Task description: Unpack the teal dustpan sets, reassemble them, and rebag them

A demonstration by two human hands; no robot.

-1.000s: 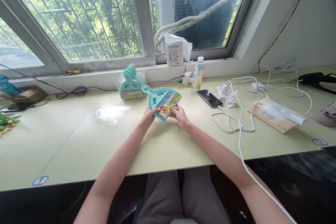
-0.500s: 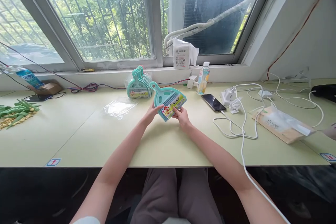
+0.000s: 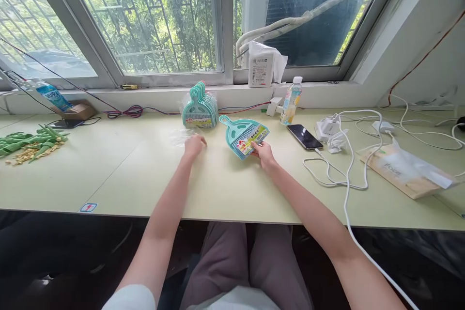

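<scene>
My right hand (image 3: 264, 153) grips a small turquoise dustpan-and-brush set (image 3: 244, 136) by its lower right edge. The set is tilted, its handle loop toward the upper left, with a yellow printed label across the bristles. My left hand (image 3: 195, 146) is at the clear plastic bags (image 3: 178, 137) on the table, fingers curled down on the film; the fingertips are partly hidden and the film is blurred. Just behind that hand, a row of matching dustpan sets (image 3: 199, 109) stands upright in clear wrapping.
On the light green table (image 3: 145, 179), a phone (image 3: 304, 136), a drink bottle (image 3: 291, 101), white chargers and cables (image 3: 329, 128) and a tissue pack (image 3: 407, 169) lie to the right. Green pods (image 3: 34, 143) and a tilted blue bottle (image 3: 54, 96) are at the left.
My left hand has let go of the dustpan set and moved left to the plastic bags. My right hand still holds the set. The camera view has shifted slightly.
</scene>
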